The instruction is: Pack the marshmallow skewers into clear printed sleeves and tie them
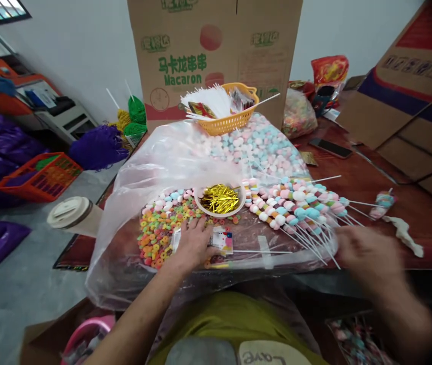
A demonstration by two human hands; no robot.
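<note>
My left hand (195,241) lies palm down with its fingers stretched out, over a clear wrapper with a printed panel (222,240). A thin white stick (261,251) extends rightward from beside that wrapper. Ring-shaped gummies (163,223) are heaped around the left fingertips. My right hand (368,258), smeared by motion, is at the table's front edge near the stick ends of a pile of marshmallow skewers (299,203). Its fingers cannot be made out. Beyond my left hand stands a round tub of gold twist ties (221,198).
Marshmallows (261,147) lie under plastic sheeting (155,147). A yellow basket (227,121) holds white sticks and packets. Cardboard boxes (216,56) stand behind and at right. A phone (330,147) rests at right, a lidded cup (73,215) at left.
</note>
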